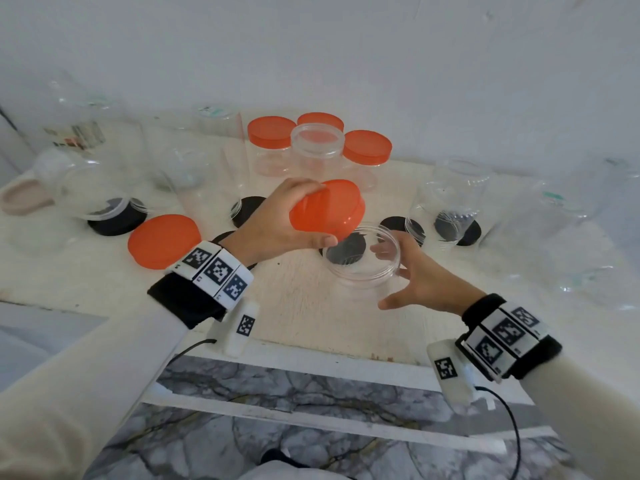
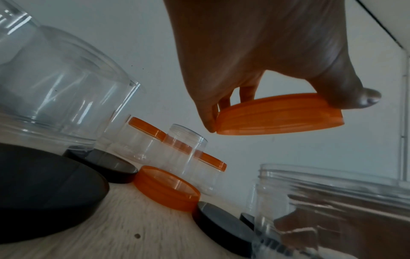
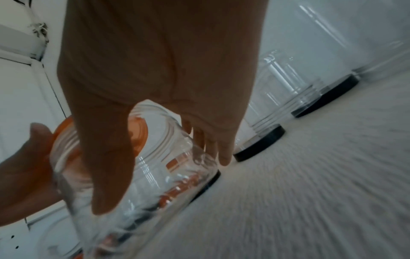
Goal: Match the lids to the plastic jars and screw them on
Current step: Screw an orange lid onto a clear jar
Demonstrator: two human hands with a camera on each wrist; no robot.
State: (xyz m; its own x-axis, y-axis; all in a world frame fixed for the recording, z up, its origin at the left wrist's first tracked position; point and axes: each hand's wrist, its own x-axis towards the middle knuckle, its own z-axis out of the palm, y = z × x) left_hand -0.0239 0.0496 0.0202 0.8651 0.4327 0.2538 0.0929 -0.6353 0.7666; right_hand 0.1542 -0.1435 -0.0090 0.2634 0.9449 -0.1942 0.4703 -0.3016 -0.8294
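My left hand [image 1: 277, 220] grips an orange lid [image 1: 327, 210] by its rim, tilted, just above and left of the mouth of a clear open jar [image 1: 362, 261]. In the left wrist view the orange lid [image 2: 279, 115] is pinched between thumb and fingers of my left hand [image 2: 255, 52]. My right hand [image 1: 422, 278] holds the clear jar from the right, thumb near side and fingers far side. In the right wrist view my right hand [image 3: 155, 87] wraps the jar [image 3: 142, 168], and the orange lid [image 3: 135, 133] shows through its mouth.
A second orange lid [image 1: 163, 240] lies left on the white table [image 1: 298, 306]. Three orange-capped jars [image 1: 272, 145] and one open jar [image 1: 317, 147] stand at the back. Several black lids [image 1: 116, 220] and clear jars [image 1: 450, 199] lie around. The table's front edge is near my wrists.
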